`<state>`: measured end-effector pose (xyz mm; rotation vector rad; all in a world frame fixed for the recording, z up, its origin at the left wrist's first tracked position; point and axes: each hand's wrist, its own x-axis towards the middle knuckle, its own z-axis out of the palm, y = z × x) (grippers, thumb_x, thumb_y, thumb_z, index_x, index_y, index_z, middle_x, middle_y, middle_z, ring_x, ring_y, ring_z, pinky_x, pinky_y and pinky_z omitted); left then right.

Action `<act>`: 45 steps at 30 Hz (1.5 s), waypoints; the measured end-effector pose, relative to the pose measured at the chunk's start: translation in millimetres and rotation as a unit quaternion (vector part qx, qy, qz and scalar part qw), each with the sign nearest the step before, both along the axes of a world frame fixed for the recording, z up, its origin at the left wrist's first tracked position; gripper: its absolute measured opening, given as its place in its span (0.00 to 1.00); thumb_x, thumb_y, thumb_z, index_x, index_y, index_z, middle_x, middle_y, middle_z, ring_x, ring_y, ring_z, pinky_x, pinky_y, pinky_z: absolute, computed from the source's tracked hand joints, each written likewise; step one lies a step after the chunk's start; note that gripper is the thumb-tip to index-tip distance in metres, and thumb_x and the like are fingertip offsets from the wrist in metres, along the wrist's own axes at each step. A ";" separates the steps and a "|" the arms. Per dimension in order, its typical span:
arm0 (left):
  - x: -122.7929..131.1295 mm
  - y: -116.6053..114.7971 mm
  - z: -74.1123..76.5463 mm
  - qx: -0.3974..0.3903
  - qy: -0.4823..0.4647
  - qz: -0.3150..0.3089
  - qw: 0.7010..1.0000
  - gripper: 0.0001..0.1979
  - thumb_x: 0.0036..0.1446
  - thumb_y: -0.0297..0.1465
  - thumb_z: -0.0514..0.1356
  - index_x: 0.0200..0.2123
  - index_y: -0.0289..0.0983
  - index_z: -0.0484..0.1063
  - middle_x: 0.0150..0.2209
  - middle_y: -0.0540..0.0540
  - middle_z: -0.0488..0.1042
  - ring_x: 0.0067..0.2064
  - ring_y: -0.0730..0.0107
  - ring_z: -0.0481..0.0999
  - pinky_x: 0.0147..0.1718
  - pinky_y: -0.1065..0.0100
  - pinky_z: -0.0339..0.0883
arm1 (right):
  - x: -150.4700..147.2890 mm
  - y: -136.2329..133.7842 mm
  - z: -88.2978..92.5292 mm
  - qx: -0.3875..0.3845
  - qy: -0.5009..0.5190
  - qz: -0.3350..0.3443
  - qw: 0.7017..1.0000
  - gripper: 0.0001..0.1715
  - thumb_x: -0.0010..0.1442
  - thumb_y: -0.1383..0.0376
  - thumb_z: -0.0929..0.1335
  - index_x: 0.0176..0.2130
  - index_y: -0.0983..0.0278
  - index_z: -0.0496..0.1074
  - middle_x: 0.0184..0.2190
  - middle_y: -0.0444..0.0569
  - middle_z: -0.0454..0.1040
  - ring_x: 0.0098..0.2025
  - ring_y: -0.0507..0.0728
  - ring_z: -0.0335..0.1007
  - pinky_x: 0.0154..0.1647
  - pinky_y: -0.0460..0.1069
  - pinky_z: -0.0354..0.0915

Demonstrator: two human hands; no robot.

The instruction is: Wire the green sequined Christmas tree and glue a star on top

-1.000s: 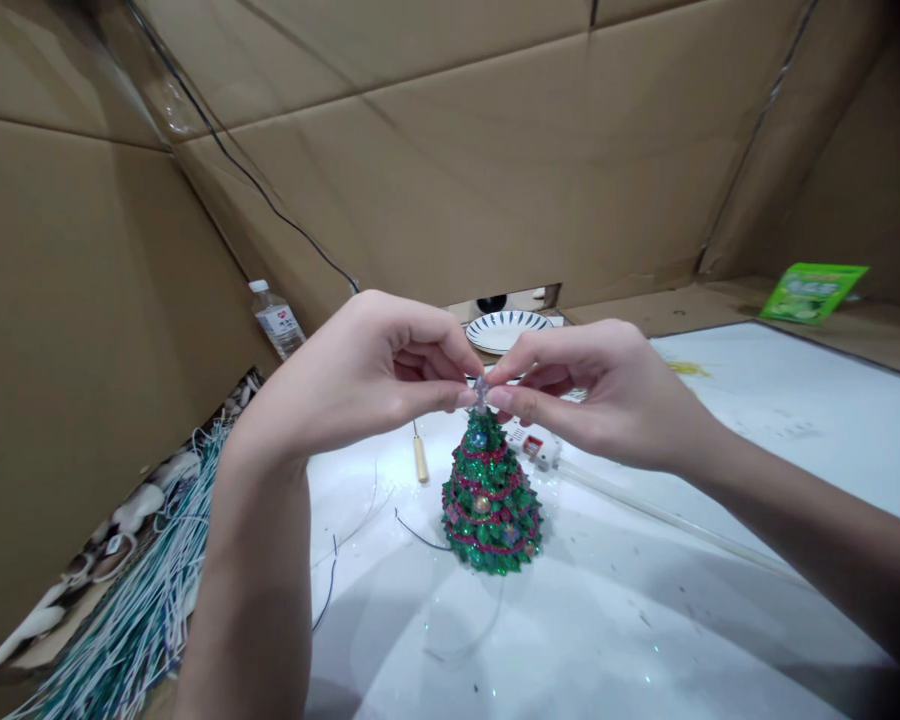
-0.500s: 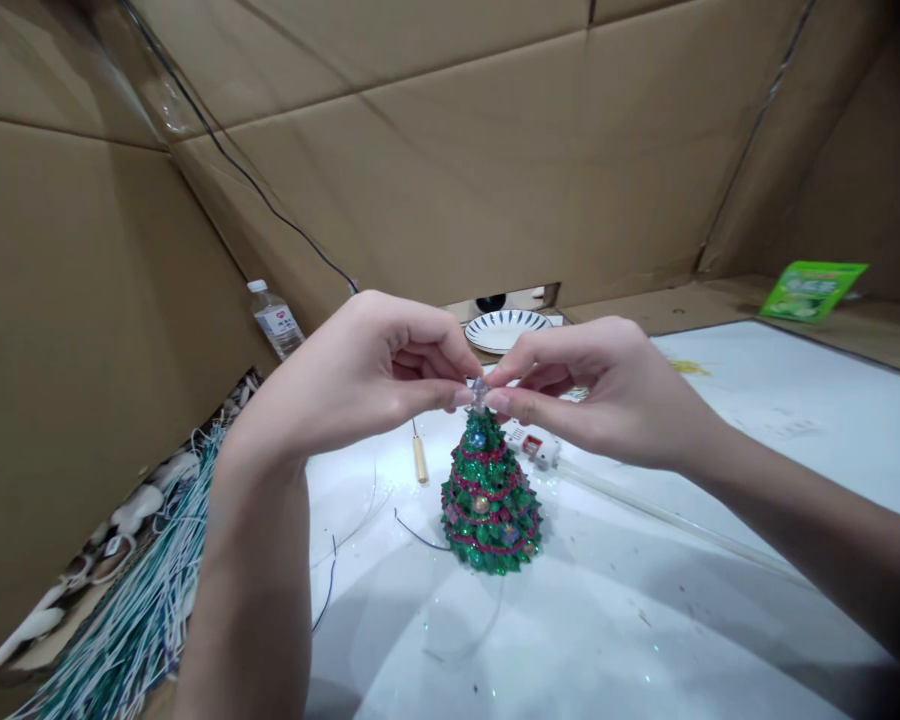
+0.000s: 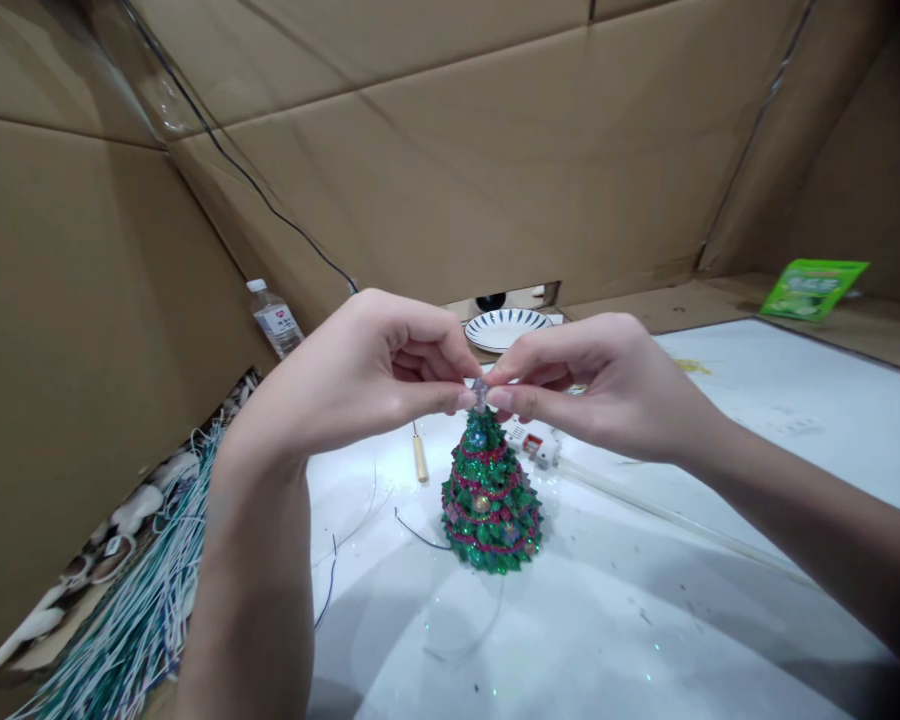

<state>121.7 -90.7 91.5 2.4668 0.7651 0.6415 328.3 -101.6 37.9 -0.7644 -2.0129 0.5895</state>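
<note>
A small green tree (image 3: pixel 491 500) with red garlands and shiny ornaments stands upright on the white tabletop (image 3: pixel 585 640). At its tip is a clear, faintly purple piece (image 3: pixel 480 393). My left hand (image 3: pixel 390 365) pinches this piece from the left between thumb and index finger. From the right, my right hand (image 3: pixel 592 385) pinches the same piece, its fingertips close to those of the left. The fingertips partly cover the piece, and its lower end meets the top of the tree.
Behind the hands lies a striped plate (image 3: pixel 506 330). A wooden-handled tool (image 3: pixel 420 458), loose wires and a white device (image 3: pixel 536 445) with a pale tube surround the tree. Wire bundles (image 3: pixel 150 560) and a bottle (image 3: pixel 276 320) are left; a green packet (image 3: pixel 814 290) is far right.
My right hand has shifted very slightly; both hands keep their pinch at the tip. The tree stands in the same place.
</note>
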 end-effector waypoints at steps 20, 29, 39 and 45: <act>2.9 -1.9 2.1 -0.005 0.009 0.003 1.000 0.07 0.53 0.30 0.65 0.29 0.31 0.74 0.26 0.47 0.77 0.28 0.75 0.75 0.25 0.77 0.68 | 1.7 5.0 -1.4 -0.007 0.013 0.016 1.000 0.09 0.54 0.63 0.72 0.30 0.68 0.78 0.21 0.46 0.73 0.22 0.48 0.65 0.18 0.44 0.60; 3.6 -1.9 1.8 0.002 0.013 -0.002 1.000 0.06 0.53 0.30 0.64 0.29 0.31 0.74 0.26 0.47 0.77 0.28 0.75 0.75 0.24 0.78 0.67 | 1.8 5.5 -1.6 -0.011 0.015 0.020 1.000 0.10 0.54 0.62 0.73 0.29 0.69 0.77 0.21 0.47 0.73 0.22 0.49 0.66 0.18 0.44 0.61; 3.2 -0.3 0.6 -0.012 0.020 0.005 1.000 0.07 0.53 0.31 0.64 0.29 0.31 0.73 0.26 0.46 0.77 0.30 0.72 0.76 0.25 0.75 0.67 | 0.9 4.8 0.0 -0.014 0.007 0.017 1.000 0.12 0.55 0.60 0.72 0.29 0.68 0.77 0.22 0.46 0.72 0.22 0.48 0.64 0.19 0.44 0.59; 3.0 0.0 1.1 -0.023 0.020 0.005 1.000 0.07 0.53 0.30 0.64 0.29 0.31 0.73 0.27 0.46 0.77 0.30 0.72 0.76 0.25 0.75 0.66 | 1.2 5.7 -1.1 0.002 0.008 0.028 1.000 0.09 0.55 0.62 0.72 0.28 0.67 0.76 0.26 0.47 0.73 0.27 0.49 0.66 0.22 0.45 0.61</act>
